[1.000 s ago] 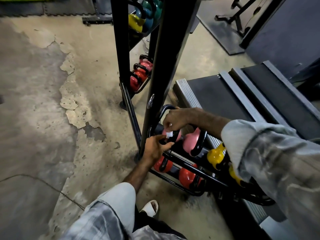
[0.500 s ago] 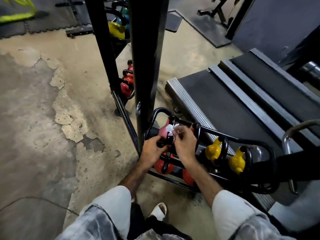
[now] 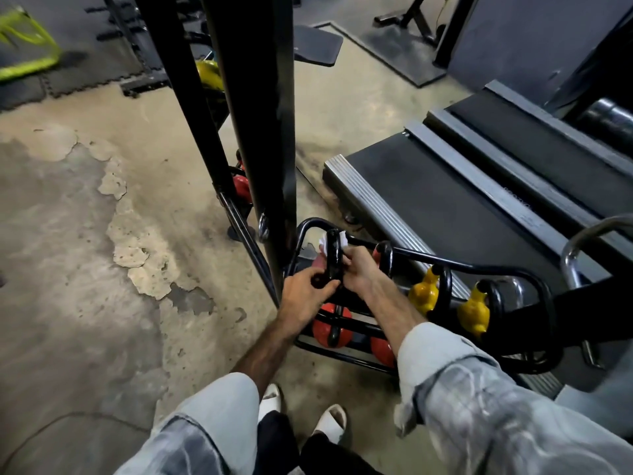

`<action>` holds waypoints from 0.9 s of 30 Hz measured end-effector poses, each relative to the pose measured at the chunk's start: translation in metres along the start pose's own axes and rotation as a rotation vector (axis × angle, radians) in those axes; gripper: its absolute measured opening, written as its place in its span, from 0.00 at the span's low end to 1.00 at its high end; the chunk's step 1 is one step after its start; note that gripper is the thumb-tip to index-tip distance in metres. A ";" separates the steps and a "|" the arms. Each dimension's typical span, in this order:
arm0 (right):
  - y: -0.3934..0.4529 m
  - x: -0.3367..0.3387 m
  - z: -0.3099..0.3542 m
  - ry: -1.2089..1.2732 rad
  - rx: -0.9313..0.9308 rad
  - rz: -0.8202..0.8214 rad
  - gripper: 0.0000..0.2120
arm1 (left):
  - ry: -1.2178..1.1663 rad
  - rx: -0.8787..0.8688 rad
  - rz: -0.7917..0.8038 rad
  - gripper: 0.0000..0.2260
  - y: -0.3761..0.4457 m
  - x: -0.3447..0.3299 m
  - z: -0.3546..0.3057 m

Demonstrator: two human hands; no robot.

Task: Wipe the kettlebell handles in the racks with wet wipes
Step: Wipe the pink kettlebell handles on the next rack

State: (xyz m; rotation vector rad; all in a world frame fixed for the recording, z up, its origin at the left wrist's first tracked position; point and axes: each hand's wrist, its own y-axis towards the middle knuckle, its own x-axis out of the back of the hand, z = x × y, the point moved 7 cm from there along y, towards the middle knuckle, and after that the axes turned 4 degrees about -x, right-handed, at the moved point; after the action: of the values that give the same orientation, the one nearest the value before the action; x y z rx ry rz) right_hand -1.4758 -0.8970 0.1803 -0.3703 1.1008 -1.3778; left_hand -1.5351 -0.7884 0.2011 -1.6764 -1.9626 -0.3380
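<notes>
A low black rack (image 3: 486,269) near the floor holds pink, red and yellow kettlebells. The leftmost pink kettlebell has a black handle (image 3: 334,255) standing upright. My left hand (image 3: 306,296) grips the base of that handle. My right hand (image 3: 356,269) pinches a white wet wipe (image 3: 342,240) against the handle's right side, and the wipe shows at the handle's top. Two yellow kettlebells (image 3: 424,294) sit further right on the same rail. Red kettlebells (image 3: 330,329) lie on the tier below my hands.
Thick black rack posts (image 3: 267,132) rise just left of my hands. A treadmill deck (image 3: 445,200) lies behind the rack to the right. A chrome rail (image 3: 582,241) curves at the far right. My white sandals (image 3: 329,423) stand on cracked concrete floor (image 3: 85,252).
My right hand came round from behind the rack to the near side of the handle and worked the wipe upward along it. The view shifted left and tilted up; my left hand kept its hold.
</notes>
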 end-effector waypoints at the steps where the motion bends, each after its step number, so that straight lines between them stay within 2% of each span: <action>1: 0.000 -0.003 0.003 0.018 0.013 0.030 0.26 | -0.040 0.009 -0.009 0.16 0.000 0.000 -0.001; 4: -0.004 0.005 0.011 -0.046 0.114 -0.014 0.15 | -0.133 -0.044 -0.004 0.23 0.002 0.000 -0.011; 6: -0.007 0.013 0.009 -0.090 0.172 -0.011 0.12 | -0.121 -0.090 0.017 0.26 0.003 -0.001 -0.018; 8: -0.011 0.015 0.008 -0.114 0.197 -0.022 0.13 | -0.081 -0.082 0.032 0.25 0.006 0.000 -0.018; 14: 0.008 0.000 0.015 -0.027 0.049 -0.142 0.14 | -0.045 -0.040 0.025 0.19 0.013 0.002 -0.019; 19: 0.000 0.005 0.009 -0.043 0.011 -0.048 0.14 | 0.041 -0.026 0.027 0.17 0.013 0.002 -0.025; 23: -0.007 0.012 0.008 -0.060 0.098 -0.077 0.12 | 0.042 -0.038 0.057 0.18 0.014 0.001 -0.028; 27: 0.009 -0.002 0.018 -0.022 0.011 -0.124 0.15 | 0.031 -0.038 0.079 0.17 0.016 0.002 -0.029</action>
State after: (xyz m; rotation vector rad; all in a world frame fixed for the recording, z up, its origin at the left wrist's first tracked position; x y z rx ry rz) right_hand -1.4559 -0.9004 0.1831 -0.4506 1.0666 -1.4848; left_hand -1.5127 -0.7981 0.2238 -1.7567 -1.8730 -0.3725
